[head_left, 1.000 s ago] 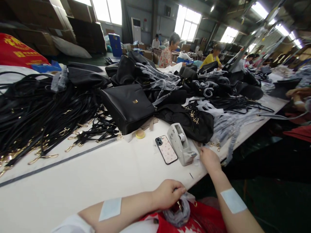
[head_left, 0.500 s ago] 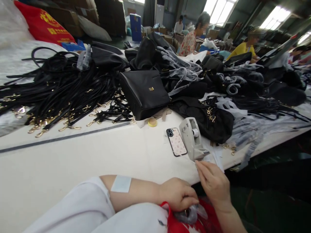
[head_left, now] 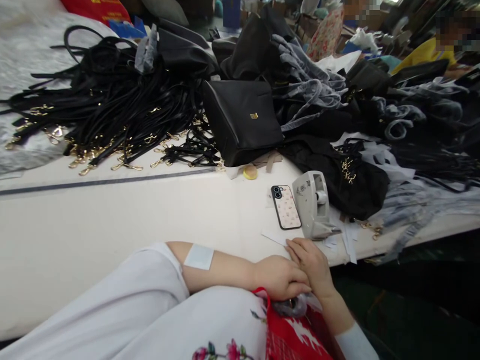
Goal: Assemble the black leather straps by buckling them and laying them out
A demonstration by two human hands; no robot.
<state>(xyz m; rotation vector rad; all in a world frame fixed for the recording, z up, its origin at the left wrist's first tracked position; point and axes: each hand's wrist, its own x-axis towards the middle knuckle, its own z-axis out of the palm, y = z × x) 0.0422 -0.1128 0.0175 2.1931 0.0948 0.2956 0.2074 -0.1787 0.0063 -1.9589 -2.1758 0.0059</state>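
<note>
My left hand [head_left: 282,277] is closed on a plastic-wrapped strap [head_left: 294,306] over a red cloth on my lap. Close beside it, my right hand [head_left: 309,262] pinches the end of a thin pale strip [head_left: 274,237] at the table's edge. A grey tape dispenser [head_left: 311,205] stands just beyond the right hand. To its left lies a phone [head_left: 287,207] in a patterned case, camera side up. Behind these sits a black bag [head_left: 245,120] with a small gold clasp.
Black straps with gold clips [head_left: 123,110] are heaped at the back left of the white table [head_left: 112,225]. A yellow tape roll [head_left: 250,172] lies before the bag. Black bags and wrapped straps fill the back right; two people are beyond.
My right hand has moved left, closer to my left hand, with the strip now lying leftward from its fingers. The view has tilted down.
</note>
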